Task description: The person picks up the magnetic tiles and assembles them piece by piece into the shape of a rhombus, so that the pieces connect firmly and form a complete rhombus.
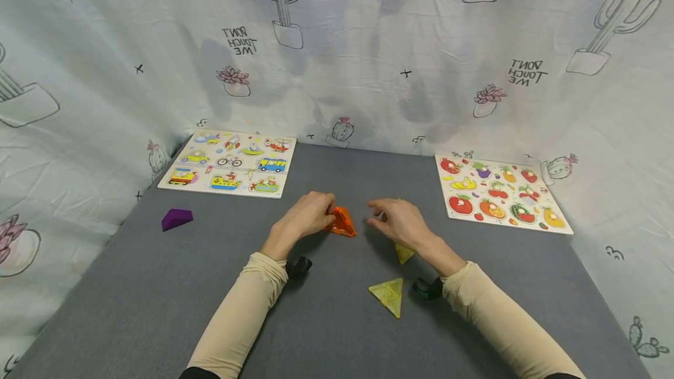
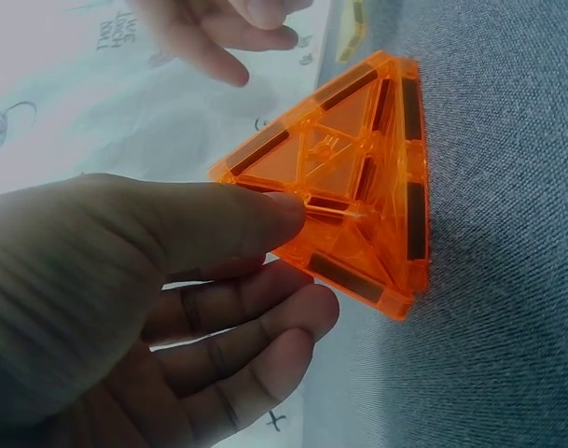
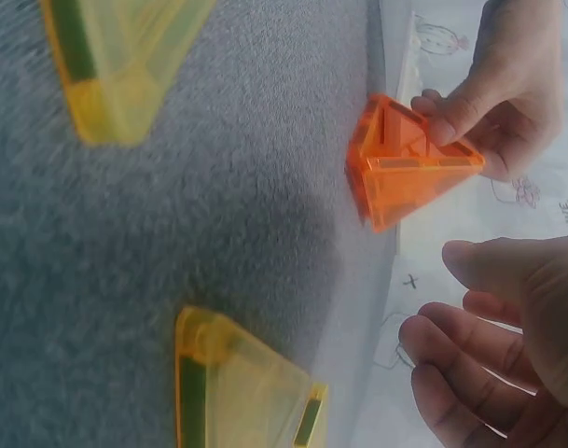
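Orange see-through triangular magnetic tiles (image 1: 342, 223) stand on the grey table, joined into a small pyramid shape. With thumb and fingers my left hand (image 1: 308, 214) pinches the upper edge of these tiles; in the left wrist view the thumb lies on an orange face (image 2: 330, 154). To their right, my right hand (image 1: 402, 222) hovers with loosely bent fingers and nothing in its grasp. Under that hand and wrist is a yellow tile piece (image 1: 403, 253), partly hidden. Nearer the body lies a flat yellow triangular tile (image 1: 389, 297).
A purple piece (image 1: 177, 219) sits at the left. Behind it is a vehicle puzzle board (image 1: 247, 171); a fruit puzzle board (image 1: 516, 224) lies at the back right. A patterned white curtain (image 1: 342, 34) hangs behind the table.
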Available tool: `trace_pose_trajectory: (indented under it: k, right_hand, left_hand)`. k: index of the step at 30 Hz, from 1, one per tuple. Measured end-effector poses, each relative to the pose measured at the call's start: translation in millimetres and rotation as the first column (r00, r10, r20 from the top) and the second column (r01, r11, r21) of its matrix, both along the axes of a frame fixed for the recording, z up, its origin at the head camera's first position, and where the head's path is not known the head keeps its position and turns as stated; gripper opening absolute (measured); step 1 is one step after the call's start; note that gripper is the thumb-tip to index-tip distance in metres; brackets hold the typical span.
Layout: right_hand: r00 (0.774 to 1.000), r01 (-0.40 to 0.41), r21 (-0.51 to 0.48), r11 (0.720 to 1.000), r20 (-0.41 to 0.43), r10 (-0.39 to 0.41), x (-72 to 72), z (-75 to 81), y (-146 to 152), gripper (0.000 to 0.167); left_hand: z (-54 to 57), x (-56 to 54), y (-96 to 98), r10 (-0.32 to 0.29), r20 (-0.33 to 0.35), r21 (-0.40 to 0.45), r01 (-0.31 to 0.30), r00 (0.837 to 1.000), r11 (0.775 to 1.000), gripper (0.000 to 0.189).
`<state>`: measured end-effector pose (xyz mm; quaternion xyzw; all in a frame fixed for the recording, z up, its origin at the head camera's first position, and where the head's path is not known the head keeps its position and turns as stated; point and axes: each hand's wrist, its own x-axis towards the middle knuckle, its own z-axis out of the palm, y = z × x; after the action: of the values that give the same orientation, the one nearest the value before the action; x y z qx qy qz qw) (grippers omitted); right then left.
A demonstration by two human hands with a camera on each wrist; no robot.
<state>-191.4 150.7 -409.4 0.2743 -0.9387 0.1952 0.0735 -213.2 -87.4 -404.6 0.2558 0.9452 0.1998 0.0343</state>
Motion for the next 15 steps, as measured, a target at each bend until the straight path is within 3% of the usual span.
trace_pose_trajectory:
  k: [15]
  right_hand:
    - [0.999, 0.054, -0.032, 0.998, -0.001, -0.054, -1.9, 0.2, 30.3, 0.033]
  left_hand:
    - [-1.8, -2.2, -2.7, 0.047, -0.069, -0.011, -0.048, 0.997, 0.999, 0.016]
